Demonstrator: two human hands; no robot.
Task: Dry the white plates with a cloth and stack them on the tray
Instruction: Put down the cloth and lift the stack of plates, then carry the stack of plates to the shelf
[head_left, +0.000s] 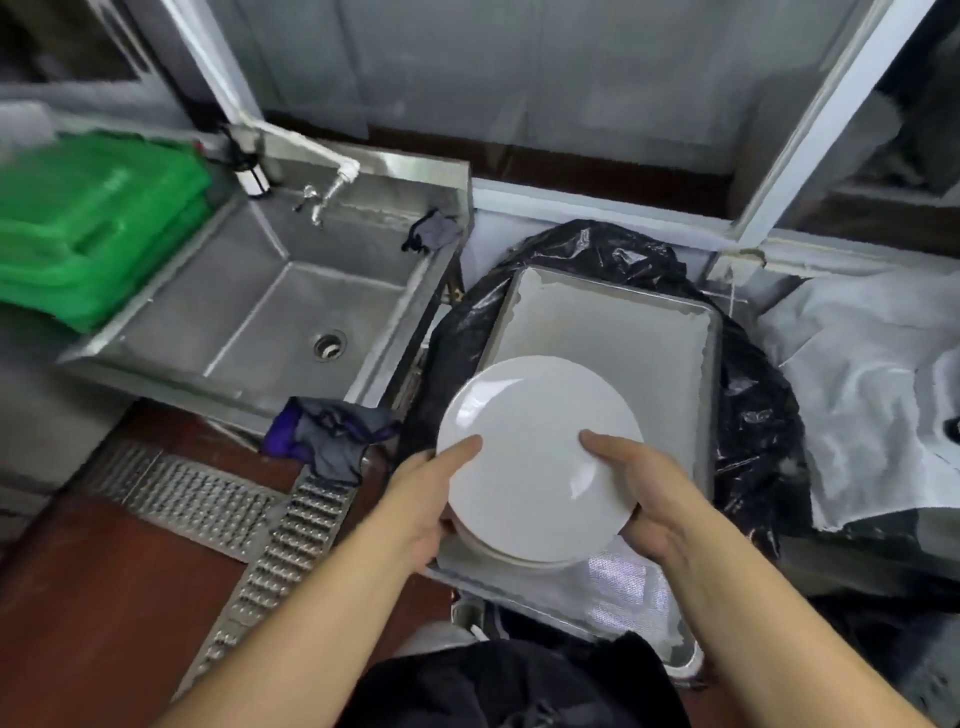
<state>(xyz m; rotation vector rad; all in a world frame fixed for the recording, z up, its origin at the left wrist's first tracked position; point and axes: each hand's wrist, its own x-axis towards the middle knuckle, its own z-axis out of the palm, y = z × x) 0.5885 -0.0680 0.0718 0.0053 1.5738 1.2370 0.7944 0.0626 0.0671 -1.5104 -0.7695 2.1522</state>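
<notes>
Both hands hold a white plate (540, 457) over the near end of the metal tray (613, 322): the left hand (431, 499) grips its left rim with the thumb on top, and the right hand (634, 493) grips its right rim the same way. Beneath it, the edge of at least 1 more plate (519, 558) shows. The tray's far half lies bare, its rim resting on a black bag (748, 415). Left of it stands a steel sink (260, 301), with a grey-purple cloth (327, 436) draped over its near corner, just beside the plate's left edge.
</notes>
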